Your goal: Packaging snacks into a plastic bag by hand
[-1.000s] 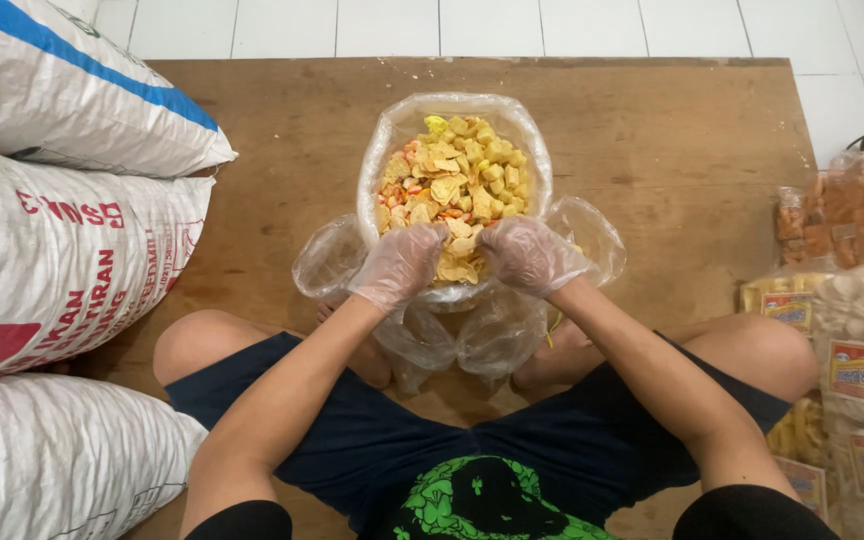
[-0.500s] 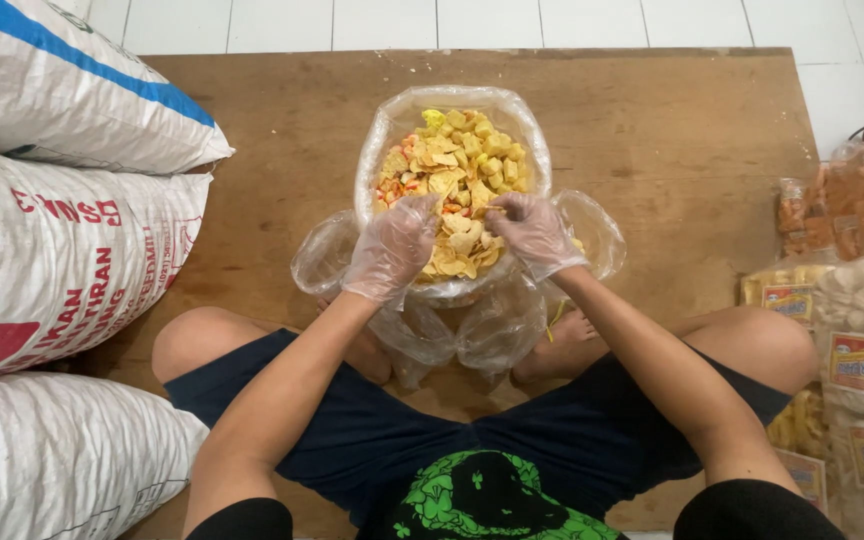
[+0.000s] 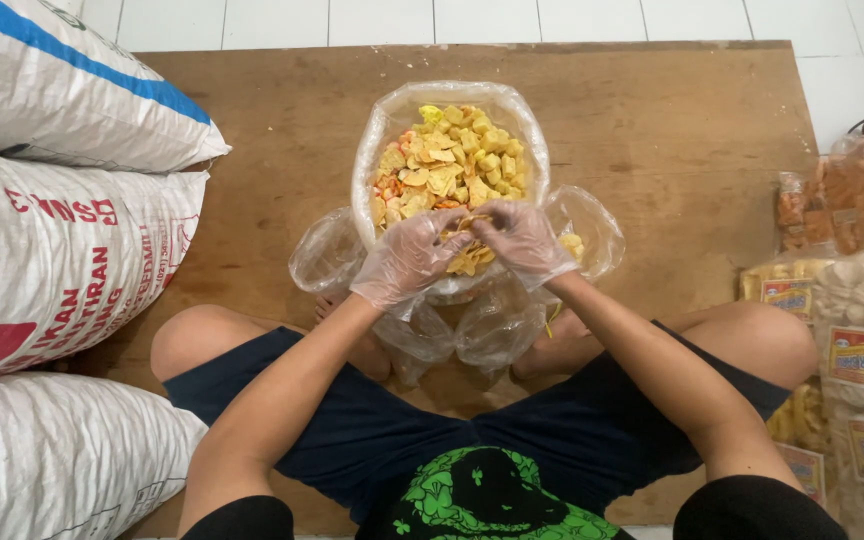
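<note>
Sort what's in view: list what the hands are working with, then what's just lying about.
In use: left hand, right hand, mixed crackers, open clear bag.

Lying about: woven sacks, packed snack bags, empty clear bags, wooden board.

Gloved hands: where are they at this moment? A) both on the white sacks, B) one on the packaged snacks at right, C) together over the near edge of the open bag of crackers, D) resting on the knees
C: the left hand and right hand meet, scooping yellow crackers inside the clear plastic bag.
</note>
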